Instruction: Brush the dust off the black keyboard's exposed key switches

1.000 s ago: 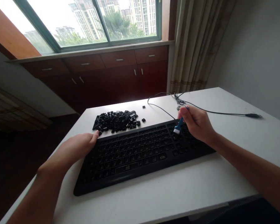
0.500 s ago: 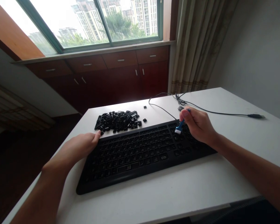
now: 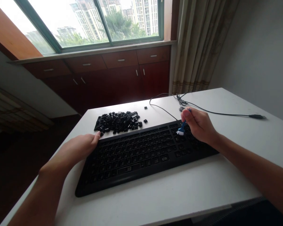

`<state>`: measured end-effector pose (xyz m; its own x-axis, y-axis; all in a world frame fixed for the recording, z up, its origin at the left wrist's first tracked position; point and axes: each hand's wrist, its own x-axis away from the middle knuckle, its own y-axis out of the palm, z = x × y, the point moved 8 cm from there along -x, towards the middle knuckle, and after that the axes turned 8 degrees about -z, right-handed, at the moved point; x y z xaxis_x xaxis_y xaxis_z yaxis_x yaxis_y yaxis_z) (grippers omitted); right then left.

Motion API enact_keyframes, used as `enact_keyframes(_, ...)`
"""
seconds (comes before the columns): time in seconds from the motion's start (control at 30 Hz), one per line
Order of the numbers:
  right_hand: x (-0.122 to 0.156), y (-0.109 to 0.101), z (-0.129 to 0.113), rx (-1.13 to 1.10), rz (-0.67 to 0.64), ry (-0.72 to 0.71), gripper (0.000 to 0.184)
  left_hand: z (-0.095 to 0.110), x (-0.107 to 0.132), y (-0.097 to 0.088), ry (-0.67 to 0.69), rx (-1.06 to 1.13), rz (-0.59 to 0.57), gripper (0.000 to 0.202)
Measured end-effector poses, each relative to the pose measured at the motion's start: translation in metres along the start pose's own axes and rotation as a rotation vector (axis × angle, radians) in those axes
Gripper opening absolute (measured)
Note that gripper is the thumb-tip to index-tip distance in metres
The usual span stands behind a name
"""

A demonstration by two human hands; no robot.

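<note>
Barely anything has shifted since the earlier frame: the right hand (image 3: 199, 125) still pinches the blue brush (image 3: 181, 128) right of frame centre, over the far right keys of the keyboard (image 3: 141, 157). Its long axis slants (handle upper right, white bristles lower left), with the bristles down on the keys. The left hand (image 3: 76, 150) lies flat, fingers together, on the keyboard's left end, near the loose keycaps (image 3: 118, 121) on the tabletop (image 3: 179, 191).

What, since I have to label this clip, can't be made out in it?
All in the head view:
Brush: handle mostly hidden inside the right hand.
Keyboard: right end covered by the right hand, far left corner by the left hand.
Loose keycaps: legends too small to read.
Cable: where it joins the keyboard is hidden behind the right hand.
</note>
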<state>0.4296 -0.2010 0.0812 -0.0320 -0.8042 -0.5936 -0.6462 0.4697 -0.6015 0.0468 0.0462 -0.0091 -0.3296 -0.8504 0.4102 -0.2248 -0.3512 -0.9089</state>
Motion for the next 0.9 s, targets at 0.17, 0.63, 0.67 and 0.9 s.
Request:
enact_keyframes(0.17,0.000,0.001,-0.002,0.002,-0.026,-0.028,0.036,0.000,0.001,0.000,-0.009,-0.009,0.001,0.084)
enact_keyframes(0.63,0.000,-0.001,0.000,0.031,0.017,0.004,0.036,-0.002,-0.001,0.001,-0.024,-0.009,-0.021,0.081)
enact_keyframes(0.67,0.000,-0.002,0.001,0.033,0.024,0.014,0.037,-0.001,-0.001,0.000,-0.019,-0.010,-0.020,0.081)
enact_keyframes(0.9,0.001,-0.004,0.008,0.034,0.059,0.080,0.039,0.002,0.003,-0.002,-0.022,-0.016,0.011,0.079)
